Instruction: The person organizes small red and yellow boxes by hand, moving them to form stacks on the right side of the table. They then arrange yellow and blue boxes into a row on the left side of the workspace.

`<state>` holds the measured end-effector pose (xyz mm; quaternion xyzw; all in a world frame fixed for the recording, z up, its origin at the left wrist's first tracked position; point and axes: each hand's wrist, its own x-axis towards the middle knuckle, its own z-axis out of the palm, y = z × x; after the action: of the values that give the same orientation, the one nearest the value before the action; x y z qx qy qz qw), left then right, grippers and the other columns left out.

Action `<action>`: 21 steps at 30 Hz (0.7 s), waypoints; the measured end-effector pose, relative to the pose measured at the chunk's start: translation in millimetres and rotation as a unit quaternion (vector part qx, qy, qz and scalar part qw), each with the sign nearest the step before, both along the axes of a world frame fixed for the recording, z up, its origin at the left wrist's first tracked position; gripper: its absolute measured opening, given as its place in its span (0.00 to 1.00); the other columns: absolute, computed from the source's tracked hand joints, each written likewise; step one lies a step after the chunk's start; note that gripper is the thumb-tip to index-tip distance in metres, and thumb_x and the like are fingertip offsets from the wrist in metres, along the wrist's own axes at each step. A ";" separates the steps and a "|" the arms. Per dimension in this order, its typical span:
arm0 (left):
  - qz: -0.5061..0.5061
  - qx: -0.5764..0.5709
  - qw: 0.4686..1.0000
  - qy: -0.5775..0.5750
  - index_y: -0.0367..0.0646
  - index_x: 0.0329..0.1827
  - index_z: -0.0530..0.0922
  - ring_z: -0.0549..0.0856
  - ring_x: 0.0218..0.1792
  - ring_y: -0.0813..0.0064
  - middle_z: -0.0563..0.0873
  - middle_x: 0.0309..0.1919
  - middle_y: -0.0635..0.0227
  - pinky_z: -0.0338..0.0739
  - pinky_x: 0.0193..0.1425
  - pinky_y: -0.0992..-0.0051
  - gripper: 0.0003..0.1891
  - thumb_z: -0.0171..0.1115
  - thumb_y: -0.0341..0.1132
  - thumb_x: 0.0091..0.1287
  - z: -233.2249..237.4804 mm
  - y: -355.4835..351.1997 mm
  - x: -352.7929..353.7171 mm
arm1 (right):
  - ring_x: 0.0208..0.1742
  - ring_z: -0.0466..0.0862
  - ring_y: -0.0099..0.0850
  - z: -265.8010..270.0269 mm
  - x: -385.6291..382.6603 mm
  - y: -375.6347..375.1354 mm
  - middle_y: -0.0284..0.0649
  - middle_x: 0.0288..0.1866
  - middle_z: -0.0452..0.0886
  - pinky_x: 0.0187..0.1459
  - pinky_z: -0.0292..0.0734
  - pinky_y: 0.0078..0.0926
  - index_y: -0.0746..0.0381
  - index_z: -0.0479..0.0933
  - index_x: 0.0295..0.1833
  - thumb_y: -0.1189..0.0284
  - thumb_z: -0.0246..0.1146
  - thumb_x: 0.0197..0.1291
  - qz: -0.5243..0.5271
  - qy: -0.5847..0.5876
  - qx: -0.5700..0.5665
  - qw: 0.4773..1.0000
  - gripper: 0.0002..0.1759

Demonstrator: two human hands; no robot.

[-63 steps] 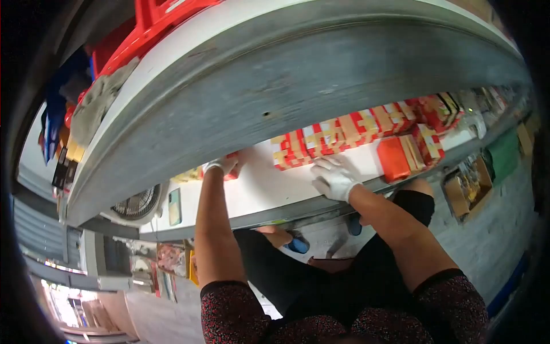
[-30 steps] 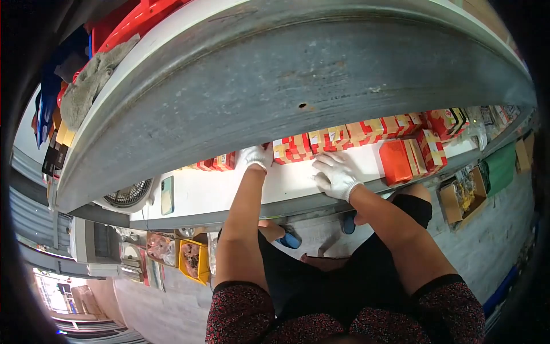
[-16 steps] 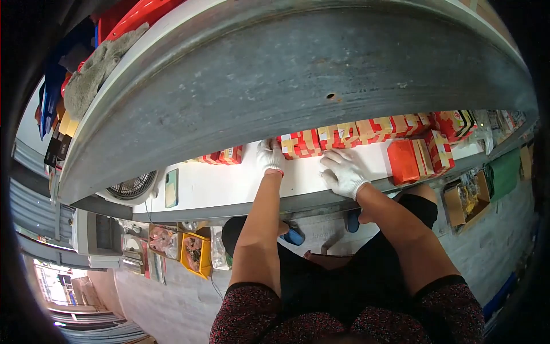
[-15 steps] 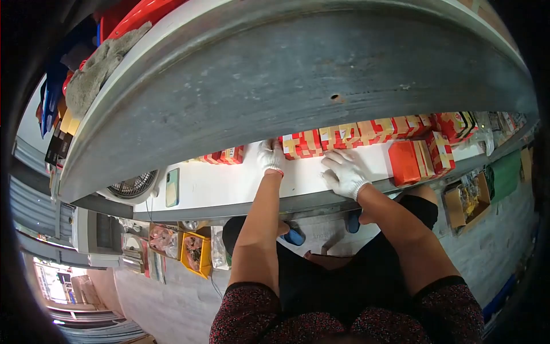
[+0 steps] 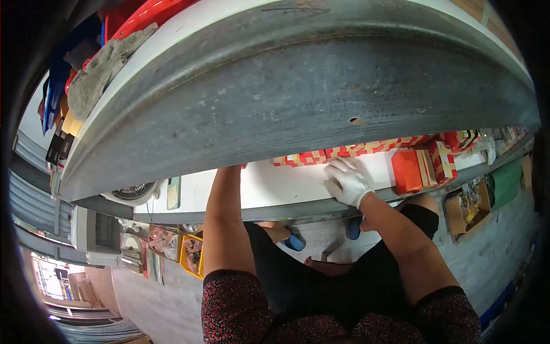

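My right hand [image 5: 348, 182], in a white glove, lies on the white shelf surface [image 5: 258, 186] with its fingers spread, just in front of a row of red and tan boxes [image 5: 309, 157]. Nothing shows in its grasp. My left forearm reaches in under the grey metal beam [image 5: 286, 103], which hides the left hand completely. A sliver of red shows beside that wrist. To the right of my right hand stand a plain red box [image 5: 406, 172] and a red and tan box [image 5: 443, 162], with tan pieces between them.
A phone [image 5: 173, 193] and a fan [image 5: 133, 192] are at the shelf's left end. A grey cloth [image 5: 109, 69] hangs at upper left. Below are a yellow bin [image 5: 192, 255], and a cardboard box [image 5: 468, 203] on the right. A grey shelf edge runs before me.
My left hand has moved left and deeper, out of sight under the beam. The view has tilted, so the beam covers more of the box row. My right hand stays spread on the shelf.
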<state>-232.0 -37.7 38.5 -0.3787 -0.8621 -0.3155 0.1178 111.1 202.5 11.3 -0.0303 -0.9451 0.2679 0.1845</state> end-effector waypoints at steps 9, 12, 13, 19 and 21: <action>-0.026 -0.018 0.998 -0.047 0.53 0.75 0.84 0.80 0.77 0.48 0.85 0.76 0.58 0.75 0.80 0.54 0.27 0.70 0.42 0.72 -38.9 -29.1 -14.8 | 0.81 0.77 0.51 -6.4 1.5 -0.2 0.47 0.75 0.83 0.82 0.68 0.51 0.59 0.86 0.63 0.60 0.75 0.69 -0.005 -0.001 -0.004 1.000 0.22; -0.012 0.014 0.988 -0.154 0.51 0.75 0.84 0.81 0.77 0.50 0.86 0.75 0.57 0.76 0.79 0.57 0.28 0.71 0.39 0.71 6.7 -22.0 26.0 | 0.82 0.76 0.51 -7.4 2.0 -0.7 0.46 0.76 0.83 0.83 0.67 0.51 0.58 0.86 0.65 0.59 0.74 0.70 -0.007 -0.014 -0.013 1.000 0.23; -0.003 0.035 0.978 -0.206 0.50 0.75 0.84 0.81 0.77 0.52 0.86 0.74 0.57 0.76 0.79 0.58 0.28 0.72 0.38 0.70 15.7 -18.2 34.5 | 0.82 0.75 0.51 -6.7 0.7 -0.4 0.46 0.76 0.83 0.83 0.67 0.51 0.58 0.86 0.65 0.59 0.74 0.70 -0.006 -0.020 -0.014 1.000 0.23; -0.037 0.137 0.946 -0.291 0.45 0.74 0.84 0.82 0.76 0.57 0.87 0.74 0.56 0.75 0.78 0.66 0.27 0.70 0.36 0.71 -1.9 13.9 30.8 | 0.84 0.73 0.50 -8.1 0.2 -0.3 0.46 0.77 0.82 0.84 0.66 0.51 0.57 0.85 0.67 0.58 0.72 0.71 -0.010 -0.040 -0.016 0.999 0.24; -0.118 0.263 0.877 -0.385 0.44 0.74 0.84 0.82 0.76 0.59 0.86 0.74 0.55 0.74 0.78 0.68 0.26 0.69 0.36 0.72 -31.8 29.6 19.8 | 0.85 0.72 0.50 -9.3 0.1 -0.1 0.46 0.77 0.82 0.85 0.65 0.51 0.57 0.85 0.68 0.57 0.71 0.72 -0.013 -0.047 -0.019 0.999 0.24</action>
<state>-212.1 -8.2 6.7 -0.2810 -0.6736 -0.6631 -0.1664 111.1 202.4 2.0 -0.0584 -0.9469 0.2819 0.1430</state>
